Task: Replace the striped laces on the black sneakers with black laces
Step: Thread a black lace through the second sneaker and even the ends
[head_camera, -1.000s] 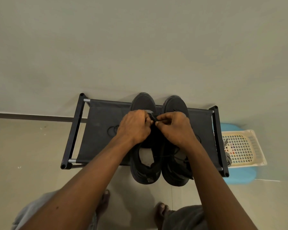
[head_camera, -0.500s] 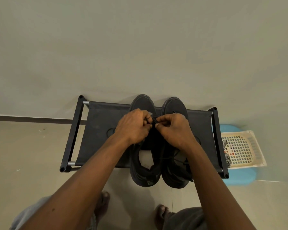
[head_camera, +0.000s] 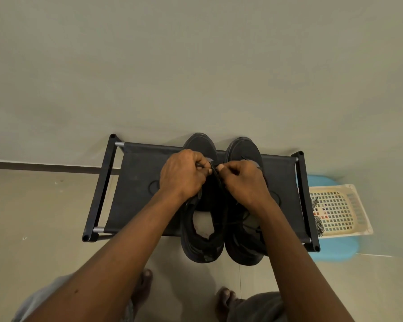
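Curled fingertips (head_camera: pixel 220 167) of the left hand (head_camera: pixel 183 175) and right hand (head_camera: pixel 242 182) pinch a black lace (head_camera: pixel 215 175) over the left sneaker (head_camera: pixel 200 145). The left sneaker sits beside the right sneaker (head_camera: pixel 242 148) on a black shoe rack (head_camera: pixel 137 182). A striped lace (head_camera: pixel 318 225) lies against the cream basket (head_camera: pixel 351 205).

No text, label, brand or number can be read anywhere in the view. The black sneakers (head_camera: pixel 199 145) show no legible mark, and the coloured patches behind the mesh of the cream basket (head_camera: pixel 355 206) are too small to read.
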`<action>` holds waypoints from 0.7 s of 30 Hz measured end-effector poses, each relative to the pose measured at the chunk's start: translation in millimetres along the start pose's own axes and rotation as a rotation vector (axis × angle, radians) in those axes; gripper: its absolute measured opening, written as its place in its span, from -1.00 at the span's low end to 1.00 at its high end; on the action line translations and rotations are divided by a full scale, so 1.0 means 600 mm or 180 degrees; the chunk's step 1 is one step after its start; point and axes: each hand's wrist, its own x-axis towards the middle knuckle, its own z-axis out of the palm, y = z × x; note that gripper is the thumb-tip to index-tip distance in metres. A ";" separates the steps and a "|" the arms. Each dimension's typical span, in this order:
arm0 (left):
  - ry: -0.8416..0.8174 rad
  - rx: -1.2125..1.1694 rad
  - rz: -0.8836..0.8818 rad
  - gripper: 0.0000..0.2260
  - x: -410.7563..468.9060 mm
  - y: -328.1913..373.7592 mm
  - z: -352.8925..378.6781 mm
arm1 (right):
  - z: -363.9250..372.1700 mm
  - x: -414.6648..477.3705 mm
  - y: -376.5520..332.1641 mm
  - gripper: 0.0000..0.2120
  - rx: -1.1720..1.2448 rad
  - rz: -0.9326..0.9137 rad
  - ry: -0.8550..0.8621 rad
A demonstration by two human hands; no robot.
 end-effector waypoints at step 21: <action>-0.0260 -0.0082 0.0142 -0.86 0.003 0.002 0.001 | -0.006 0.009 -0.020 -0.87 0.0901 0.0279 0.1384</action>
